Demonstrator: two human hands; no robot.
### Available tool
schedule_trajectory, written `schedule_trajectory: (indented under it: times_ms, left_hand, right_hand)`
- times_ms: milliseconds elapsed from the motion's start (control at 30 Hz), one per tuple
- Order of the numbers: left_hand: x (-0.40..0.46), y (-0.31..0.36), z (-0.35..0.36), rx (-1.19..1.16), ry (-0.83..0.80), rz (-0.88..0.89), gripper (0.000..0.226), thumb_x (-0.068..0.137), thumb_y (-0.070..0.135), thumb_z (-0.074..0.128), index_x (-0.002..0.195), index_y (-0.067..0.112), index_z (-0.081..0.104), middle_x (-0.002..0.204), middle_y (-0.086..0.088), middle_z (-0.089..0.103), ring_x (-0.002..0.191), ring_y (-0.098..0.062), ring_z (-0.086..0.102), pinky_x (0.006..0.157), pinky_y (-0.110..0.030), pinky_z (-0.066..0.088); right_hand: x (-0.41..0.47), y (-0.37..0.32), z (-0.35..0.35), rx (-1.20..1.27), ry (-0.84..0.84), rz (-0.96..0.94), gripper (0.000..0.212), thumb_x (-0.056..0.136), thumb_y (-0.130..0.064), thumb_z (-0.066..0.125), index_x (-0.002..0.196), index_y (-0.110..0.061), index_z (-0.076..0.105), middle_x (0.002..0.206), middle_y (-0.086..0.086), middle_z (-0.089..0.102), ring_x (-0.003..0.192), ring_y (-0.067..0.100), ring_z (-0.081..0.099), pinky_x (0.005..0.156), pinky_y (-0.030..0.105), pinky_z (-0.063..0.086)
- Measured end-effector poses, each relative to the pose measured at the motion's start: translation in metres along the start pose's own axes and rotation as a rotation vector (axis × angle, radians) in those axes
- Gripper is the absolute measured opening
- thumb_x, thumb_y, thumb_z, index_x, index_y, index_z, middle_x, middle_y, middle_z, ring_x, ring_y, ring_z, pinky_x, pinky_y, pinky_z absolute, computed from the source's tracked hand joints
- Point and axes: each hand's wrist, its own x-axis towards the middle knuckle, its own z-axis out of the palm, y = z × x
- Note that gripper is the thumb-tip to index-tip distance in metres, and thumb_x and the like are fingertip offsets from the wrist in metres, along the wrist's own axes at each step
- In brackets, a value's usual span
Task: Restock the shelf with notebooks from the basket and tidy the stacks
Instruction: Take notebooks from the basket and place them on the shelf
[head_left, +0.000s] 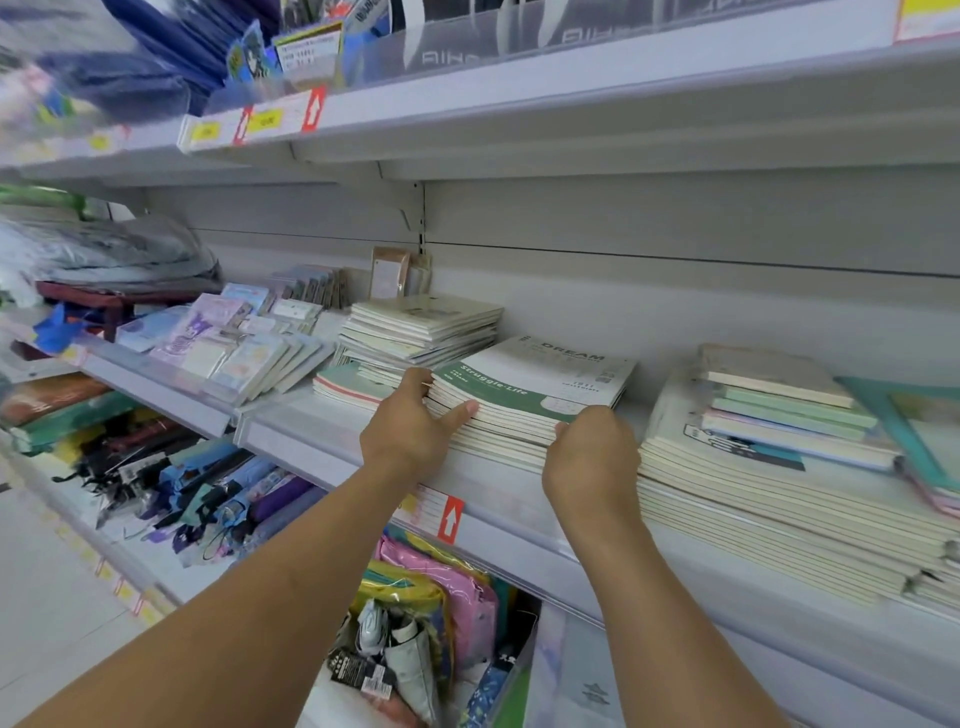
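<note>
A stack of green-and-white notebooks (540, 384), the top one printed "Struggle Life" and "DREAM", lies on the middle shelf (322, 431). My left hand (415, 431) grips the stack's left front corner, thumb along the front edge and fingers on its left side. My right hand (589, 457) holds the stack's front right edge with curled fingers. Behind it to the left stands a taller pile of cream notebooks (421, 325). To the right lies a wide stack of white notebooks (753, 499) with smaller pastel notebooks (784, 410) on top. The basket is out of view.
Small purple and pastel notepads (234, 343) fill the shelf's left part. An upper shelf (519, 104) overhangs the stacks. Below, a bin holds folded umbrellas (208, 493) and another holds colourful pouches (441, 597). A price rail with a red arrow tag (450, 518) runs along the shelf front.
</note>
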Motion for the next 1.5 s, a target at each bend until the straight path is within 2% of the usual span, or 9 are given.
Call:
schedule_trajectory:
  times_ms: [233,367,500,633,833,1067,1167,1267,1500]
  left_hand:
    - [0.0,-0.004,-0.007,-0.078,-0.061,0.034,0.061,0.086,0.053,0.064,0.137,0.024,0.046,0.132,0.001,0.058,0.117,-0.023,0.055,0.097,-0.035,0.045]
    - [-0.048,-0.028,-0.039,-0.272,0.293,0.208,0.036,0.093,0.033,0.062,0.126,0.02,0.055,0.12,0.004,0.061,0.111,-0.009,0.055,0.09,-0.023,0.044]
    - [-0.133,-0.124,-0.066,-0.207,0.253,-0.042,0.008,0.089,0.02,0.062,0.097,0.018,0.062,0.085,0.005,0.065,0.077,-0.007,0.059,0.066,-0.015,0.046]
    - [-0.234,-0.254,-0.08,-0.05,-0.028,-0.576,0.007,0.085,0.02,0.069,0.089,0.02,0.064,0.079,-0.004,0.068,0.079,-0.027,0.066,0.073,-0.033,0.053]
    - [-0.341,-0.325,-0.067,-0.197,-0.334,-1.078,0.021,0.085,0.023,0.067,0.079,0.007,0.055,0.079,-0.015,0.055,0.063,-0.027,0.054,0.056,-0.033,0.049]
    - [-0.395,-0.335,-0.061,0.071,-0.597,-1.111,0.018,0.099,0.007,0.049,0.11,0.0,0.061,0.114,-0.015,0.064,0.092,-0.023,0.061,0.082,-0.029,0.05]
    - [-0.397,-0.334,-0.06,0.19,-0.685,-1.07,0.025,0.099,0.004,0.046,0.074,0.009,0.048,0.084,-0.011,0.056,0.071,-0.019,0.05,0.058,-0.026,0.037]
    - [-0.395,-0.344,-0.055,0.246,-0.737,-1.044,0.02,0.097,0.002,0.047,0.107,0.02,0.046,0.085,-0.008,0.059,0.078,-0.026,0.053,0.071,-0.031,0.044]
    - [-0.401,-0.346,-0.059,0.203,-0.822,-1.08,0.017,0.1,0.016,0.042,0.098,0.008,0.058,0.091,-0.006,0.052,0.086,-0.025,0.049,0.076,-0.03,0.043]
  right_hand:
    - [-0.014,-0.006,-0.009,0.046,0.096,-0.026,0.024,0.095,-0.014,0.057,0.112,0.002,0.054,0.093,0.012,0.064,0.083,0.032,0.061,0.065,0.03,0.041]
    - [-0.057,-0.034,-0.009,0.191,0.315,-0.525,0.02,0.095,-0.029,0.054,0.106,-0.013,0.061,0.068,-0.003,0.059,0.066,0.024,0.057,0.059,0.028,0.034]
    - [-0.138,-0.033,0.067,0.241,-0.441,-0.794,0.03,0.094,-0.037,0.056,0.074,-0.015,0.061,0.05,-0.007,0.042,0.051,0.013,0.042,0.053,0.033,0.036]
    - [-0.235,0.035,0.158,0.044,-1.237,-0.503,0.032,0.095,-0.026,0.064,0.082,0.003,0.066,0.058,0.002,0.054,0.055,0.016,0.056,0.053,0.028,0.046]
    - [-0.334,0.154,0.229,-0.392,-1.529,-0.406,0.027,0.083,-0.034,0.077,0.097,-0.014,0.066,0.093,0.012,0.062,0.094,0.03,0.061,0.077,0.036,0.044]
    - [-0.348,0.248,0.291,-0.678,-1.44,-0.302,0.129,0.053,-0.07,0.081,0.154,-0.018,0.02,0.152,0.006,0.034,0.133,0.03,0.043,0.106,0.046,0.042]
    - [-0.355,0.261,0.295,-0.663,-1.404,-0.292,0.127,0.042,-0.071,0.081,0.147,-0.022,0.029,0.142,0.005,0.044,0.122,0.028,0.051,0.098,0.043,0.049]
    - [-0.364,0.235,0.278,-0.726,-1.337,-0.3,0.118,0.064,-0.056,0.084,0.151,-0.011,0.019,0.147,0.011,0.031,0.132,0.032,0.041,0.105,0.043,0.043]
    - [-0.363,0.231,0.276,-0.7,-1.242,-0.14,0.095,0.063,-0.042,0.088,0.135,-0.008,0.035,0.133,0.011,0.043,0.12,0.03,0.051,0.094,0.041,0.05]
